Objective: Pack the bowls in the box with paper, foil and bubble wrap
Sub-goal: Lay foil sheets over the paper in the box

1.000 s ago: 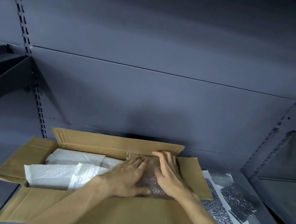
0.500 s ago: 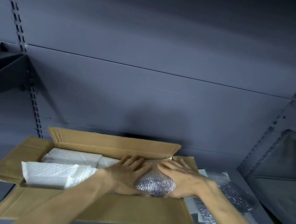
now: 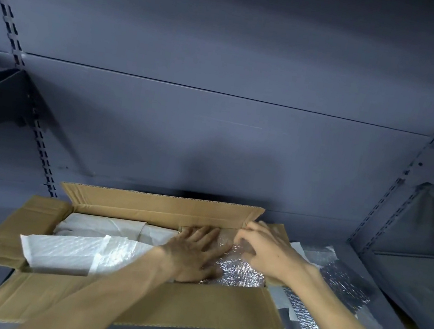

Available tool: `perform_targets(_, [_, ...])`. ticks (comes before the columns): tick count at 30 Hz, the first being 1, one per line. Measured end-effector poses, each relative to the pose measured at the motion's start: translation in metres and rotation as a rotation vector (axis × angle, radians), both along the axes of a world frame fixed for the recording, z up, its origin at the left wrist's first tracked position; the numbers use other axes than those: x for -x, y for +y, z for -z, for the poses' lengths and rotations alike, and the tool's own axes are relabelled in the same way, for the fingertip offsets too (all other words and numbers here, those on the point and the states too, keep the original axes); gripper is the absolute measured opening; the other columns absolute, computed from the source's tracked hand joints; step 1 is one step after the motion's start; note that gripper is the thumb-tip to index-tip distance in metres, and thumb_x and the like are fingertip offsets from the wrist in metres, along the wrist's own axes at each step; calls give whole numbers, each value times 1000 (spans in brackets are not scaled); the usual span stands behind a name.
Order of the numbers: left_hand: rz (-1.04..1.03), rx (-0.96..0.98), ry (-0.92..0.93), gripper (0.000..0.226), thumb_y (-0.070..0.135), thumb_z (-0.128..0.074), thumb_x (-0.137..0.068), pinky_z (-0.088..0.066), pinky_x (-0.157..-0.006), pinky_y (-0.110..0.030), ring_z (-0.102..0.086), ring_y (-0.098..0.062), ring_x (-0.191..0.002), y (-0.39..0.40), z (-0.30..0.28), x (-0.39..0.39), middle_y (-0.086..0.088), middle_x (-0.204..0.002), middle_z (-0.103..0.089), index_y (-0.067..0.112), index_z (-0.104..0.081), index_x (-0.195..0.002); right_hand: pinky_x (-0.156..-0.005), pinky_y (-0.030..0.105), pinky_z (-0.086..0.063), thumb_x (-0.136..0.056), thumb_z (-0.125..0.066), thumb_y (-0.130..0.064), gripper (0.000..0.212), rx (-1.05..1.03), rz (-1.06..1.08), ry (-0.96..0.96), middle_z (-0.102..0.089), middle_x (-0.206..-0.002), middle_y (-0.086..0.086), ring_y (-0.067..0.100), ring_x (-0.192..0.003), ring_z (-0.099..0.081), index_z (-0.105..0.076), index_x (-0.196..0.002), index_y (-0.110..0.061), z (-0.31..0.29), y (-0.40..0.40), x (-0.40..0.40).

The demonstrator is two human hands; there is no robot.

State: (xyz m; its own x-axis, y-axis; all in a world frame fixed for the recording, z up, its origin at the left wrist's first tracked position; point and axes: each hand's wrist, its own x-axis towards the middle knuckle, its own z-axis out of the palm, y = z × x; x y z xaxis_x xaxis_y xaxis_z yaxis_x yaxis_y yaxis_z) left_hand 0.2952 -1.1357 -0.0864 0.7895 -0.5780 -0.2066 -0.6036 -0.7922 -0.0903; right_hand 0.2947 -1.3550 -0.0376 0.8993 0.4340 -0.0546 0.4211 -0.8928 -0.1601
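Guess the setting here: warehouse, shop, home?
Probably a stockroom or warehouse packing spot. Grey metal shelving with slotted uprights surrounds an open cardboard box on the shelf, with spare foil sheets lying beside it.

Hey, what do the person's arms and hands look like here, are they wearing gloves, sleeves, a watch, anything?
Nothing worn that shows. The left hand and right hand are bare, with no gloves, and no rings can be made out. Both forearms are uncovered as far as the picture's bottom edge, with no sleeve, watch or band at either wrist.

Head cam, fwd-down over box [image 3: 187, 307]
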Motion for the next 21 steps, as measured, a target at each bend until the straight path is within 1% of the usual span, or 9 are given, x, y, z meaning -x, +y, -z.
perform_targets(2, [-3,12,18,64,65,-11,-100,1,-123,-52,13,-24,-154,-1,1,1,-6,-167,14,44,12,-156,-102,43,-28,-91,-69,-25,11,50,-5,-19,-53,-107,-13,11,-118,-44,-61,-96,-30,10,2,7])
perform_targets(4, [-3,18,37,60,64,-11,-101,3,-124,-51,15,-25,-154,-2,2,4,-7,-167,15,48,11,-155,-93,41,-26,-90,-68,-28,4,143,-33,-77,-62,-103,-14,11,-114,-44,-66,-92,-25,18,5,13])
perform_targets(6, [-4,30,52,60,68,-10,-99,5,-124,-50,16,-24,-154,-2,0,6,-7,-167,16,51,10,-153,-90,40,-25,-93,-64,-31,7,129,-38,-153,-62,-97,-15,10,-108,-43,-68,-91,-25,21,5,17])
perform_targets(10, [18,116,41,62,72,-12,-96,1,-123,-54,15,-21,-154,-1,-9,7,0,-168,12,53,1,-154,-85,37,-34,-99,-58,-30,12,-175,68,-404,-60,-93,-22,5,-95,-45,-70,-98,-33,17,-13,24])
perform_targets(12, [53,166,13,58,71,-11,-97,-2,-123,-54,11,-19,-154,-2,-13,8,2,-168,3,54,-5,-152,-82,38,-36,-97,-62,-19,14,-346,241,-578,-66,-99,-17,11,-95,-53,-71,-104,-28,19,-33,28])
perform_targets(14, [60,213,-20,58,71,-8,-96,-9,-123,-54,3,-21,-154,-4,-15,9,1,-163,-15,52,-16,-150,-81,39,-41,-93,-64,-8,20,-456,472,-647,-69,-98,-8,19,-93,-56,-71,-104,-23,26,-61,30])
perform_targets(16, [50,256,-71,63,71,-4,-95,-17,-122,-54,-2,-21,-153,-5,-18,9,1,-157,-26,47,-27,-149,-84,43,-48,-93,-63,-6,20,-504,712,-513,-71,-101,2,29,-97,-60,-70,-103,-21,38,-92,34])
perform_targets(18, [65,287,-115,66,71,-1,-96,-19,-123,-50,-5,-19,-152,-7,-21,9,1,-156,-29,42,-36,-144,-96,47,-49,-94,-62,-17,21,-422,865,-220,-71,-115,3,33,-114,-60,-69,-113,-25,52,-115,41])
perform_targets(21, [89,328,-149,63,67,-6,-99,-17,-124,-44,-8,-18,-153,-14,-28,10,0,-157,-30,32,-46,-132,-109,55,-37,-91,-66,-45,41,-234,858,39,-62,-133,3,32,-135,-45,-61,-130,-31,72,-124,52])
